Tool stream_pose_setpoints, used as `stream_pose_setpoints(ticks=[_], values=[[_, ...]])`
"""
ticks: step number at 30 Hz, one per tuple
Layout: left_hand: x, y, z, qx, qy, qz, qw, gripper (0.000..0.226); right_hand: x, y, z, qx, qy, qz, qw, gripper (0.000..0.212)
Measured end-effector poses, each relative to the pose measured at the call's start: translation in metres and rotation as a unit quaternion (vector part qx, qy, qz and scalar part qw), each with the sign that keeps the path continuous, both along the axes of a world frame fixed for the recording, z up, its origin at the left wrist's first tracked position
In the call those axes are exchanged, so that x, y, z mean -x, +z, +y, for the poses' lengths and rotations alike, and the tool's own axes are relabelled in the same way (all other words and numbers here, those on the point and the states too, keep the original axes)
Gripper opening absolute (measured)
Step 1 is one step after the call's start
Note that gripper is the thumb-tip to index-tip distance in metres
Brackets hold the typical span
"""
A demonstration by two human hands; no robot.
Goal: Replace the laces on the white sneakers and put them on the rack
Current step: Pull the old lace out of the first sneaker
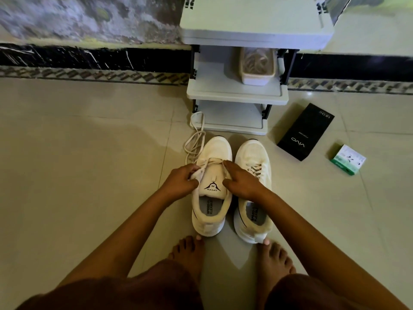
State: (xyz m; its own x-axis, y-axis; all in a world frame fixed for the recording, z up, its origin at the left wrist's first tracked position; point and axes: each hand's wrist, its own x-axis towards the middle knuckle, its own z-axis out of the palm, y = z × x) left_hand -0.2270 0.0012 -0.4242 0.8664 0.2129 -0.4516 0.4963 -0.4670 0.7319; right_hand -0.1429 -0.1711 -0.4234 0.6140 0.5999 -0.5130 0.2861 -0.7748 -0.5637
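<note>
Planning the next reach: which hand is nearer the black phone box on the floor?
Right. The right hand rests between the two sneakers, on the side toward the black phone box. The left hand grips the left sneaker at its far edge, farther from the box.

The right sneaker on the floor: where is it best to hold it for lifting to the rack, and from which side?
Grip the right sneaker by its heel collar, coming from above at the near end. The heel opening faces up toward the person and is uncovered, while the right hand rests over the laced front.
</note>
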Motion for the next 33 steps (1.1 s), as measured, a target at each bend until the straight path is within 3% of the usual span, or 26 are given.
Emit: stream_pose_setpoints(ticks=[3,7,11,14,17,21,25,27,32,33], values=[[-0.004,0.003,-0.002,0.006,-0.005,0.014,1.0,0.058,0.008,-0.002,-0.001,0.014,0.028,-0.032,0.999,0.07],[-0.021,0.006,-0.013,-0.248,-0.106,-0.043,0.962,0.06,0.026,-0.009,0.003,0.078,0.069,-0.112,0.988,0.082],[-0.036,0.004,-0.024,-0.365,-0.174,-0.004,0.915,0.049,0.034,-0.016,0.004,0.095,0.072,-0.163,0.979,0.086],[-0.043,-0.001,-0.028,-0.361,-0.181,0.018,0.915,0.043,0.036,-0.021,0.004,0.105,0.07,-0.182,0.975,0.086],[-0.053,-0.002,-0.027,-0.23,-0.134,0.001,0.964,0.029,0.04,-0.024,0.005,0.11,0.078,-0.194,0.972,0.083],[-0.052,-0.001,-0.025,-0.166,-0.078,-0.063,0.981,0.021,0.042,-0.027,0.005,0.101,0.077,-0.192,0.973,0.082],[-0.045,-0.001,-0.017,-0.302,-0.122,-0.038,0.945,0.036,0.043,-0.028,0.004,0.11,0.071,-0.205,0.97,0.083],[-0.047,0.004,-0.016,-0.355,-0.147,-0.035,0.922,0.032,0.044,-0.028,0.004,0.114,0.069,-0.208,0.969,0.083],[-0.054,0.007,-0.028,-0.402,-0.2,-0.046,0.892,0.025,0.045,-0.029,0.004,0.119,0.068,-0.216,0.967,0.081],[-0.054,0.007,-0.027,-0.388,-0.196,-0.055,0.899,0.025,0.045,-0.029,0.004,0.119,0.069,-0.216,0.967,0.081]])
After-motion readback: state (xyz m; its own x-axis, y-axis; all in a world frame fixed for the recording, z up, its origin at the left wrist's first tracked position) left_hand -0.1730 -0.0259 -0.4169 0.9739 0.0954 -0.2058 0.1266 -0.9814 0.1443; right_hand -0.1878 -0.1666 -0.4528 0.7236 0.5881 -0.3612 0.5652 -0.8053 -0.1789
